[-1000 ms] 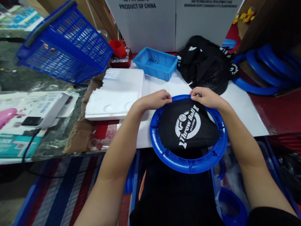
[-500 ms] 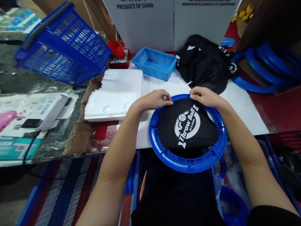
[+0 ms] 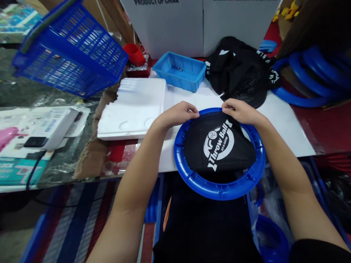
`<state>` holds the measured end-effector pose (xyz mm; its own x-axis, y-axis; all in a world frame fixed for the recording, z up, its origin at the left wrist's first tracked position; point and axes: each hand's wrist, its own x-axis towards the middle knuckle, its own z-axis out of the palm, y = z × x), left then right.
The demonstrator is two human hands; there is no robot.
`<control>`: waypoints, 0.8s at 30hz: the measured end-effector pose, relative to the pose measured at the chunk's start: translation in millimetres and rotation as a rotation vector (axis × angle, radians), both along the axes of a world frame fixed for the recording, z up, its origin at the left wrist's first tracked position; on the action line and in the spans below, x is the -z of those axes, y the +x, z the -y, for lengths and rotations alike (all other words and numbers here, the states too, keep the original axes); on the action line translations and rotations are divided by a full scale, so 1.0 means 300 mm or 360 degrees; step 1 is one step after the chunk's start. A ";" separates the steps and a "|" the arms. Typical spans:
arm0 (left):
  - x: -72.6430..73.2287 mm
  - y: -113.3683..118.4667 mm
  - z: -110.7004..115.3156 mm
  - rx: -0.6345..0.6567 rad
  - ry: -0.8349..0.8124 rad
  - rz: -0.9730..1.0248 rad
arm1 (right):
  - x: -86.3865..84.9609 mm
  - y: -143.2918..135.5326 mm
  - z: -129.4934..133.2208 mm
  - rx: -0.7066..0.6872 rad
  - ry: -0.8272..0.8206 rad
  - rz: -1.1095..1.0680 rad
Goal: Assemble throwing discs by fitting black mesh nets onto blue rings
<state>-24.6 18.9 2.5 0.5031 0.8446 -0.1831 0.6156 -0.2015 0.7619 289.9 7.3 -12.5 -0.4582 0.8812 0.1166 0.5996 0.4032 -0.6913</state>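
Observation:
A blue plastic ring (image 3: 222, 192) lies tilted over the table's front edge, its near side above my lap. Black mesh fabric (image 3: 197, 146) printed "Throw Ball" covers most of its opening, with a gap at the upper right. My left hand (image 3: 184, 112) pinches the ring's far rim and the mesh edge at the upper left. Close by on the same rim, my right hand (image 3: 239, 110) pinches the mesh edge against the ring. The fingertips of both hands are partly hidden.
Behind the ring stands a light-blue tray (image 3: 186, 82) with small metal pieces. Black mesh covers (image 3: 241, 73) are heaped beside it, and blue rings (image 3: 304, 98) are stacked at the right. White foam (image 3: 131, 106) and a blue basket (image 3: 71, 54) occupy the left.
My left hand's fingers have closed nearer the rim. The ring and mesh stay almost in place; the view has tilted slightly.

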 end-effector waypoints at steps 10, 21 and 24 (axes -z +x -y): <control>0.001 0.010 0.003 0.0018 0.0036 0.0030 | 0.002 0.002 -0.008 0.0001 -0.0029 -0.0017; 0.017 0.021 -0.004 0.0152 0.0101 -0.0016 | 0.022 -0.007 -0.023 -0.0019 0.0142 0.0120; 0.025 0.026 -0.001 0.0132 0.0238 -0.0098 | 0.022 -0.004 -0.025 -0.0013 0.0119 0.0145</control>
<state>-16.7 19.3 -4.9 0.5638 0.8208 -0.0913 0.6368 -0.3617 0.6809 288.8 14.9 -19.2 -0.4772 0.8677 0.1393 0.6548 0.4568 -0.6021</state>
